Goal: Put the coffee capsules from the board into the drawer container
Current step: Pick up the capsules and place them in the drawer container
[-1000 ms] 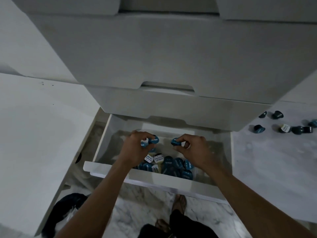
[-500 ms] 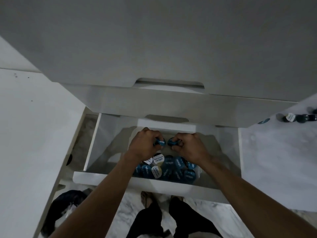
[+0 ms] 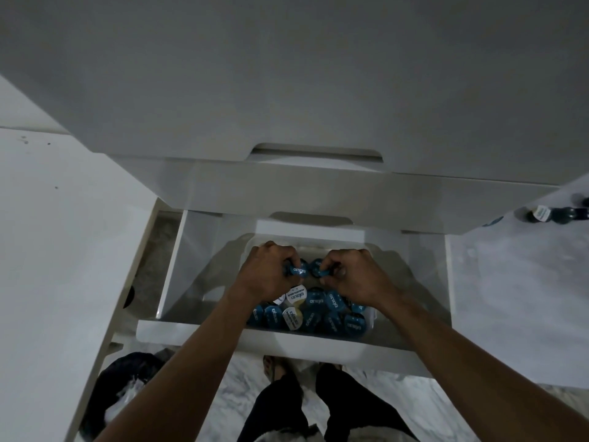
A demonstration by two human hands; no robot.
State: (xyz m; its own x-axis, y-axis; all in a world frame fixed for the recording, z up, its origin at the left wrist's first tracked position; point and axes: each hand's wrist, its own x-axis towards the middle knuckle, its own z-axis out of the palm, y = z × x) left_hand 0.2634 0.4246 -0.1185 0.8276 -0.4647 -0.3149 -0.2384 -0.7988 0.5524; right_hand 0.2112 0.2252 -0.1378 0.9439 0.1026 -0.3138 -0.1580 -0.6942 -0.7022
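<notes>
Both my hands are inside the open white drawer (image 3: 287, 341), above a clear container (image 3: 371, 317) that holds several blue and white coffee capsules (image 3: 334, 303). My left hand (image 3: 267, 275) is closed around a blue-lidded capsule (image 3: 298, 270). My right hand (image 3: 353, 275) pinches another blue capsule (image 3: 318, 267). The two held capsules almost touch, just above the pile. Several more capsules (image 3: 554, 214) lie on the board at the far right, partly cut off by the upper drawer front.
Closed white drawer fronts (image 3: 287, 90) overhang the open drawer. A white surface (image 3: 57, 250) lies to the left and the marble-look board (image 3: 516, 298) to the right. My legs and feet (image 3: 287, 403) stand below, beside a dark bag (image 3: 127, 387).
My hands have gone deeper into the drawer and drawn closer together, lowering their capsules toward the pile. The view has tilted down, hiding most capsules on the board.
</notes>
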